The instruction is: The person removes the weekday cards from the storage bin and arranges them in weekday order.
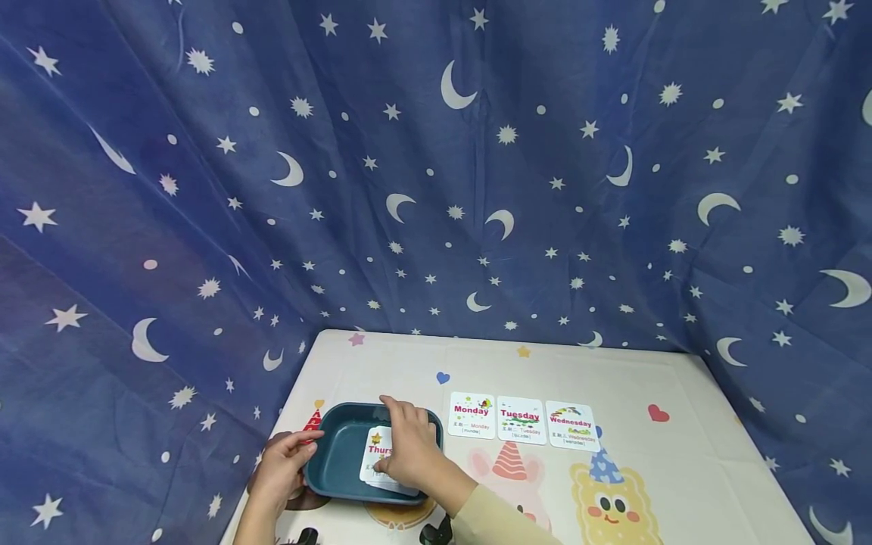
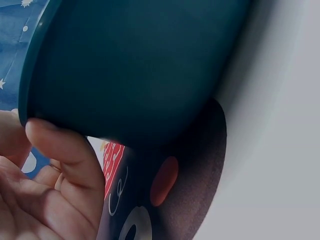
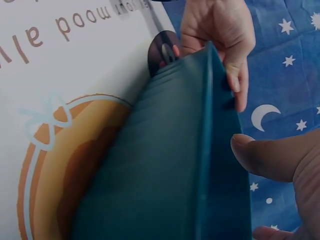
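A dark teal rectangular tray [image 1: 334, 465] stands at the near left of the table. My left hand [image 1: 275, 471] pinches its left rim, the thumb [image 2: 55, 142] against the rim in the left wrist view. Inside lies a small stack of white cards, the top one a Thursday card [image 1: 375, 446]. My right hand [image 1: 415, 450] reaches over the stack from the right and covers part of it. Its thumb overlaps the card's face, and its fingers stretch toward the tray's far rim. In the right wrist view the tray wall [image 3: 185, 150] hides the cards.
Right of the tray, a Monday card [image 1: 471, 415], a Tuesday card [image 1: 521, 420] and a Wednesday card [image 1: 572, 425] lie in a row. The pale tablecloth [image 1: 688, 462] has cartoon prints. Blue star-and-moon curtains [image 1: 436, 227] stand behind and at both sides.
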Tool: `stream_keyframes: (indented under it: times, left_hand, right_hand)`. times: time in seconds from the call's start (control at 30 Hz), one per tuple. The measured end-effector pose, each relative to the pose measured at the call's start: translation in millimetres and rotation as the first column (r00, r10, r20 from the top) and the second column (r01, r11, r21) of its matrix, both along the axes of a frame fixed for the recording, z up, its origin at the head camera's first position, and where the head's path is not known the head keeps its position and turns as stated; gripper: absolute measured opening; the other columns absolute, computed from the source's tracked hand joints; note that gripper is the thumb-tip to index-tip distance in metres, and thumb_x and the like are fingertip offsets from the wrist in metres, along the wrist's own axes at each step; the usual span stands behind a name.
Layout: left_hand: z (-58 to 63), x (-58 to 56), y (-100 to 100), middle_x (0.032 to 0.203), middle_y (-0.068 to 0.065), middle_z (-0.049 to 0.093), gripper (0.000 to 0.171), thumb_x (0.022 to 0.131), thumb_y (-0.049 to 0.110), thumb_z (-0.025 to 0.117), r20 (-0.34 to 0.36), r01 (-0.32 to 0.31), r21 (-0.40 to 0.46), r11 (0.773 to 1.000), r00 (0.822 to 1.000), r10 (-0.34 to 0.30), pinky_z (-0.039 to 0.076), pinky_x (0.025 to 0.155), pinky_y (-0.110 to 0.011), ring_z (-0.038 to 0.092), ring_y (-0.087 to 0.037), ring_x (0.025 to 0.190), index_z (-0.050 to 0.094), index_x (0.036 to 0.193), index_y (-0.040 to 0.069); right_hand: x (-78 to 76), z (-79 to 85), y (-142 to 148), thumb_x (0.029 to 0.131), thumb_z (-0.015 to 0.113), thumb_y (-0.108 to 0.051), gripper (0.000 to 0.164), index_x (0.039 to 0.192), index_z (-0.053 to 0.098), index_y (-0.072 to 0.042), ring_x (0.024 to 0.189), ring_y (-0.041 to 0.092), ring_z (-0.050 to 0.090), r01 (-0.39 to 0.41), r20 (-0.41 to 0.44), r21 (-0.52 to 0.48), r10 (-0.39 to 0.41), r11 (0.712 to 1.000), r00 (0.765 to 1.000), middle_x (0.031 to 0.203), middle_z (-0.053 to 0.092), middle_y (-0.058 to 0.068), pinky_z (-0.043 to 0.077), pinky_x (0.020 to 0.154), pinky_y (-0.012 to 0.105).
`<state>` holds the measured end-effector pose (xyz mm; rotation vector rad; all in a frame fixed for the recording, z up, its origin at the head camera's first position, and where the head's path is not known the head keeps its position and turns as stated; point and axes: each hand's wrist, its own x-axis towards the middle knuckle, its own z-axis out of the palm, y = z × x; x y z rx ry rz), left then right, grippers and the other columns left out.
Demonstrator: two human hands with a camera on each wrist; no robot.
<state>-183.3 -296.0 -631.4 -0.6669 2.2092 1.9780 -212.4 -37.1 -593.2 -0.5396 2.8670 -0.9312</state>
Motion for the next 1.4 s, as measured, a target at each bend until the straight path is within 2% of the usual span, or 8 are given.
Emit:
stream_keyframes:
  times: [0.27,0.53,1.1,1.4]
  left_hand:
    - [-0.1,-0.4,1,0.095,-0.005,0.063,0.033,0.107,0.007,0.064,-0.005,0.007,0.009,1.000,1.000,-0.007,0.051,0.054,-0.028,0.054,-0.015,0.065,0.068,0.139,0.000]
    - [-0.7,0.0,-1,0.095,-0.004,0.062,0.032,0.107,0.006,0.063,-0.004,0.005,-0.008,1.000,1.000,-0.005,0.050,0.054,-0.028,0.053,-0.015,0.064,0.068,0.139,0.001]
    - [-2.4,-1.2,-1,0.090,-0.001,0.058,0.035,0.107,0.006,0.065,-0.010,0.014,-0.011,1.000,1.000,-0.014,0.047,0.052,-0.027,0.050,-0.013,0.063,0.066,0.141,-0.001]
    - [-2.2,-1.2,-1,0.089,0.000,0.057,0.035,0.107,0.007,0.065,-0.016,0.021,-0.004,1.000,1.000,-0.021,0.048,0.053,-0.028,0.051,-0.013,0.064,0.065,0.141,-0.002]
  right_hand:
    - [-0.3,-6.9,-1,0.072,0.102,-0.034,0.118,0.166,0.030,-0.028,0.136,0.029,0.046,-0.011,-0.006,0.062,0.012,0.998,1.000,0.153,0.052,0.006,0.043,0.099,0.046]
    - [0.3,-15.3,-3,0.068,0.104,-0.033,0.118,0.164,0.034,-0.029,0.130,0.028,0.048,-0.009,0.007,0.093,0.009,0.996,1.000,0.150,0.053,0.006,0.042,0.093,0.042]
    - [-1.2,-26.2,-6,0.065,0.104,-0.030,0.115,0.162,0.041,-0.026,0.123,0.029,0.052,-0.025,0.015,0.149,0.023,0.989,1.000,0.141,0.062,0.006,0.043,0.092,0.045]
    - [-0.9,-27.8,-5,0.065,0.103,-0.032,0.110,0.159,0.047,-0.023,0.118,0.028,0.051,-0.034,0.003,0.218,0.034,0.975,0.999,0.134,0.063,0.009,0.043,0.090,0.044]
